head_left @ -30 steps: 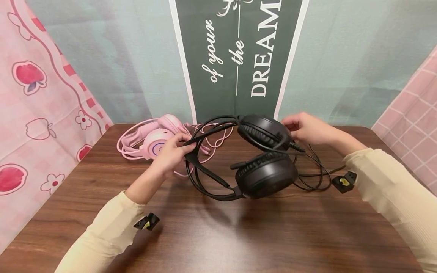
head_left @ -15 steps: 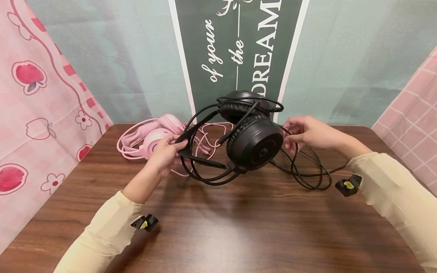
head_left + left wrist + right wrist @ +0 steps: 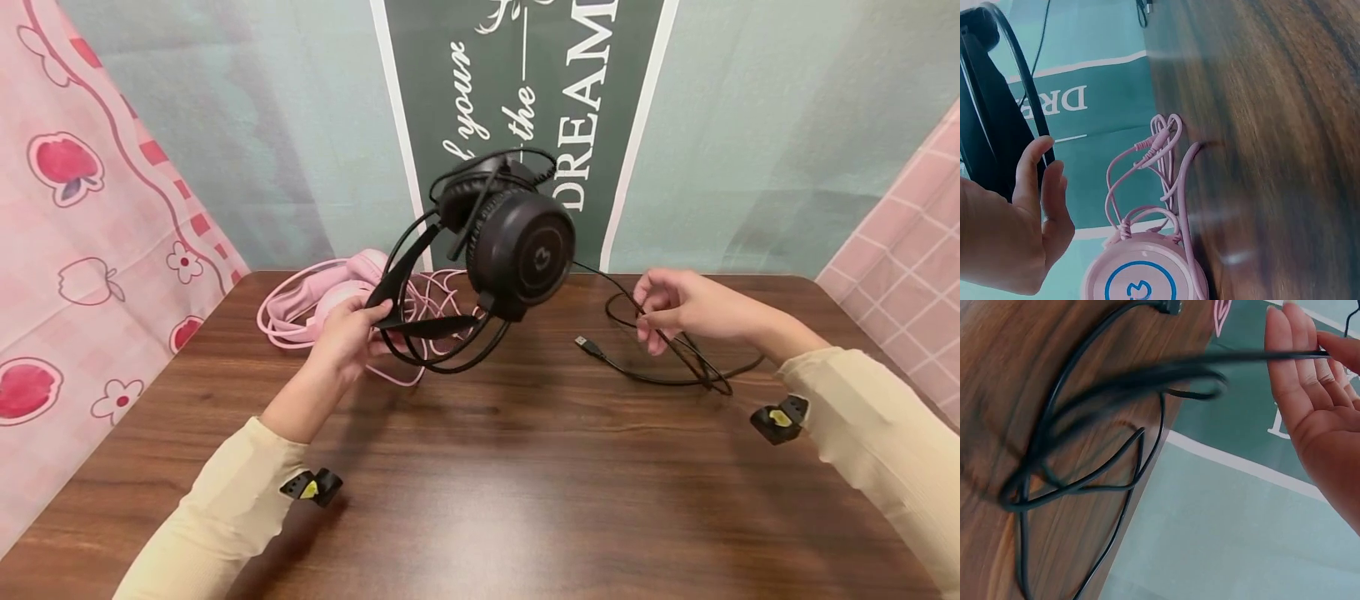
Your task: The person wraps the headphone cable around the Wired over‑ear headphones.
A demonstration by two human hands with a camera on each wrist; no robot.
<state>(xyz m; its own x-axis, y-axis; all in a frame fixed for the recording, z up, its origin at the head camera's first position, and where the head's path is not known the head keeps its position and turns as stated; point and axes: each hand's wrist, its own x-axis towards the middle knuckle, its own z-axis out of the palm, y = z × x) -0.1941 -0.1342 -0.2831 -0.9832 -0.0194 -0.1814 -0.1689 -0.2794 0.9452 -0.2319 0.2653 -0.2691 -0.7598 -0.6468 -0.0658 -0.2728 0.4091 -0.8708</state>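
Note:
My left hand (image 3: 348,333) grips the black headset (image 3: 525,250) by its headband, thumb on top. The ear cups are raised above the table, turned toward the back wall, with the microphone boom between them. At the right, my right hand (image 3: 675,308) pinches the headset's black cable (image 3: 1241,357) between thumb and fingers. From there the cable runs up to the ear cups and drops in loose loops to the table. Its USB plug (image 3: 590,346) lies on the wood. Behind my left hand a pink headset (image 3: 341,300) rests on the table, partly hidden.
The pink headset's cable (image 3: 1166,137) lies coiled beside it. A dark wooden table (image 3: 480,483) extends up to a green fabric backdrop (image 3: 750,150) with a lettered panel. Pink patterned cloth hangs at the left, pink tile pattern at the right.
The black headset has risen and shifted left, its ear cups tilting up and showing a logo. My right hand, first at the ear cup, has come away to the right and now holds the cable.

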